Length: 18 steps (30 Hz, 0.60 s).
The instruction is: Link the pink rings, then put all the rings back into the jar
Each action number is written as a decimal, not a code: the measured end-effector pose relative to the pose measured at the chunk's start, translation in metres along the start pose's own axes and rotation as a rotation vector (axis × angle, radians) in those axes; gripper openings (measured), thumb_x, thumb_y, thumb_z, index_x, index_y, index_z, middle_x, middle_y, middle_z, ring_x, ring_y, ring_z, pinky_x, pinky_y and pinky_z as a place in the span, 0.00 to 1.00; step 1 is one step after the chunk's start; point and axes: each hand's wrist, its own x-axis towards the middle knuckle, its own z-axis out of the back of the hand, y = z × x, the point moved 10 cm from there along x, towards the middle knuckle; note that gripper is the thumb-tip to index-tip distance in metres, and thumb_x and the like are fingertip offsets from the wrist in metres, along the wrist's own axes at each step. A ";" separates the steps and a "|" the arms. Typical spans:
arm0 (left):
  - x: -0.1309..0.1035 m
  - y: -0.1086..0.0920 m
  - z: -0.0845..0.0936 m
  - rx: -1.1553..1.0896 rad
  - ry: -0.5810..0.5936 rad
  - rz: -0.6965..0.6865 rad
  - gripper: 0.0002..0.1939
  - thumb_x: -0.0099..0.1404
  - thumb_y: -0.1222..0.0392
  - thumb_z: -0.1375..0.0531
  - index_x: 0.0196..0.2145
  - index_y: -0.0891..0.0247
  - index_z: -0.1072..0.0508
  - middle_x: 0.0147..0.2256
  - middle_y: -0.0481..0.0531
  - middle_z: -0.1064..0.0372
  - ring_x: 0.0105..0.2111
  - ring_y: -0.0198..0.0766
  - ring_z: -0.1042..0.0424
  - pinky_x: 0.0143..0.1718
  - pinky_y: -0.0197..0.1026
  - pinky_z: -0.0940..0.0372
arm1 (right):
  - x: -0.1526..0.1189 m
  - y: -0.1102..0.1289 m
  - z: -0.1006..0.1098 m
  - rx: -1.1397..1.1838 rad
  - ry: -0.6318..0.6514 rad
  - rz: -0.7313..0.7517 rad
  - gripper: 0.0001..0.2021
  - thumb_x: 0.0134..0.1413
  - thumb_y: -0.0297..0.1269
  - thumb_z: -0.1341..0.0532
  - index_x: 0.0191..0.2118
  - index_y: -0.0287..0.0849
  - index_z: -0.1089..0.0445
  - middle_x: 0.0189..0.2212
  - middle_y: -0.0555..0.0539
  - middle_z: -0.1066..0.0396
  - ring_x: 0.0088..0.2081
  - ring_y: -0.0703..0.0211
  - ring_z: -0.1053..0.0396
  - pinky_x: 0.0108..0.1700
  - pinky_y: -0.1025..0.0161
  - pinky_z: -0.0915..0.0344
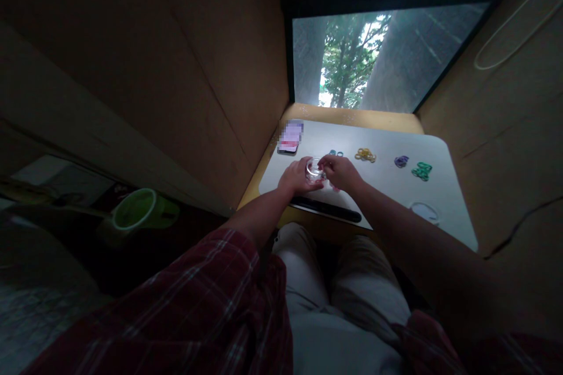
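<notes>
My left hand is wrapped round a small clear round container over the white board. My right hand is at the container's right rim, its fingers pinched together at the opening; anything between them is too small to name. Just beyond my hands lie a few blue-green rings. Farther right on the board are a yellow pile of rings, a purple pile and a green pile. Something pink shows partly under my right hand.
The white board lies on a yellowish ledge below a window. A phone is at its back left, a black bar at the front edge, a round clear lid at the right. A green bucket stands low at the left.
</notes>
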 end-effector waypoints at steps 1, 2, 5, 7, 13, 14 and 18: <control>0.000 0.000 0.000 -0.002 0.002 0.001 0.47 0.50 0.37 0.33 0.60 0.59 0.44 0.49 0.56 0.32 0.48 0.49 0.33 0.50 0.48 0.37 | 0.002 0.001 0.000 -0.008 -0.009 -0.010 0.12 0.54 0.29 0.45 0.40 0.44 0.25 0.31 0.49 0.23 0.31 0.60 0.30 0.37 0.65 0.37; 0.000 0.000 0.000 -0.002 0.003 0.004 0.46 0.50 0.37 0.33 0.60 0.59 0.43 0.49 0.56 0.33 0.48 0.49 0.33 0.50 0.48 0.37 | 0.004 0.002 0.001 -0.037 -0.019 -0.018 0.12 0.55 0.30 0.45 0.41 0.44 0.25 0.31 0.49 0.23 0.31 0.60 0.30 0.36 0.65 0.37; 0.000 0.001 -0.001 0.004 0.012 0.022 0.45 0.50 0.37 0.33 0.60 0.58 0.43 0.50 0.56 0.33 0.48 0.49 0.33 0.51 0.49 0.38 | 0.009 0.010 0.001 -0.209 -0.018 -0.024 0.13 0.58 0.32 0.45 0.43 0.45 0.26 0.33 0.47 0.23 0.33 0.58 0.30 0.35 0.65 0.39; 0.000 0.002 -0.002 0.010 0.018 0.031 0.45 0.50 0.38 0.33 0.59 0.58 0.42 0.50 0.56 0.33 0.49 0.49 0.33 0.51 0.49 0.38 | 0.010 0.017 -0.003 -0.313 0.031 0.017 0.13 0.59 0.32 0.46 0.43 0.45 0.25 0.36 0.45 0.23 0.35 0.57 0.29 0.36 0.64 0.40; 0.001 0.003 -0.003 0.028 0.005 0.002 0.47 0.50 0.37 0.33 0.60 0.61 0.43 0.52 0.57 0.33 0.49 0.50 0.33 0.52 0.49 0.38 | 0.004 0.029 -0.018 -0.360 0.258 0.181 0.13 0.53 0.29 0.42 0.42 0.47 0.23 0.36 0.45 0.24 0.31 0.58 0.29 0.33 0.65 0.40; 0.001 0.002 -0.003 0.028 0.001 -0.006 0.47 0.50 0.37 0.33 0.60 0.62 0.43 0.52 0.57 0.33 0.49 0.51 0.33 0.52 0.49 0.37 | 0.003 0.029 -0.019 -0.355 0.283 0.190 0.13 0.52 0.29 0.41 0.41 0.47 0.23 0.34 0.46 0.24 0.30 0.58 0.29 0.33 0.65 0.40; 0.001 0.002 -0.002 0.012 -0.001 0.002 0.46 0.50 0.37 0.34 0.60 0.60 0.43 0.51 0.57 0.33 0.49 0.49 0.33 0.52 0.49 0.37 | 0.005 0.024 -0.020 -0.323 0.342 0.184 0.12 0.49 0.27 0.39 0.38 0.47 0.22 0.32 0.47 0.25 0.31 0.58 0.29 0.33 0.66 0.39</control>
